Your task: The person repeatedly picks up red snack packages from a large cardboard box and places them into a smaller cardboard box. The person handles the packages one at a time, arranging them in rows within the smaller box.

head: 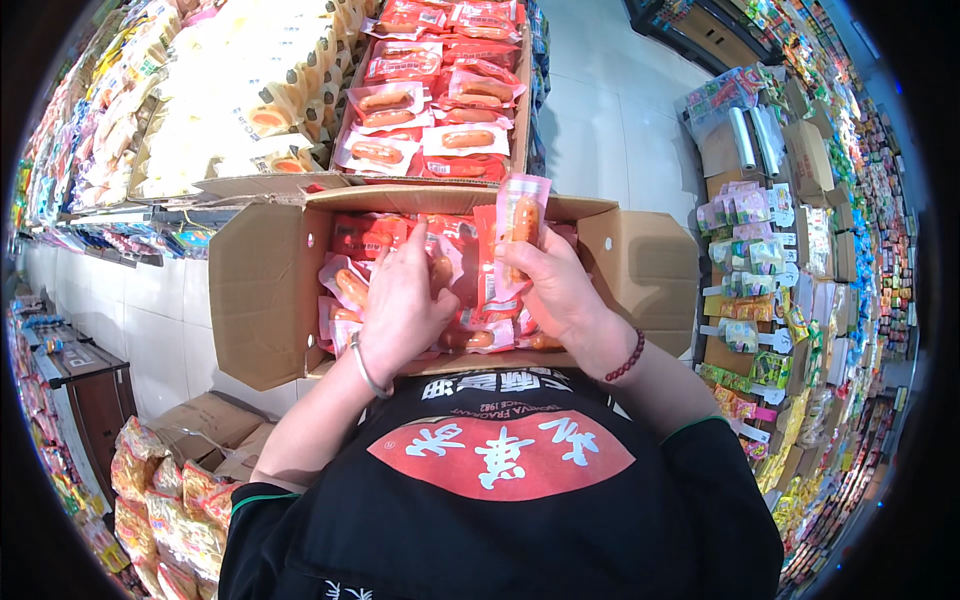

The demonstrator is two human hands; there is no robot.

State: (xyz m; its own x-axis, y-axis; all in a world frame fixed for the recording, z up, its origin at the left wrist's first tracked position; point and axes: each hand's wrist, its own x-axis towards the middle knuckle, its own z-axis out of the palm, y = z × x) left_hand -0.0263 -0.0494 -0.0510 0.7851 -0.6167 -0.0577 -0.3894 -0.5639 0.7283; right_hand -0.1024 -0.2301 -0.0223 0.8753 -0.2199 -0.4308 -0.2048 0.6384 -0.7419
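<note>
An open cardboard box (649, 266) full of wrapped sausages stands in front of my body, its side flaps spread. My right hand (555, 281) grips a sausage in a pink and clear wrapper (523, 217) and holds it upright above the box's right half. Over the left half, my left hand (409, 300) reaches down among the packs with its fingers spread; a wrapped sausage (442, 270) lies beside its thumb, and whether they touch is unclear. Other packs, such as a wrapped sausage (351, 288) left of that hand, lie loosely in the box.
Beyond the box, a display carton (525, 97) holds rows of wrapped sausages. Left of it are pale packaged snacks (225, 97), partly overexposed. Racks with small packs (750, 255) stand on the right. Bagged snacks (176, 510) and a closed carton (202, 420) are at the lower left.
</note>
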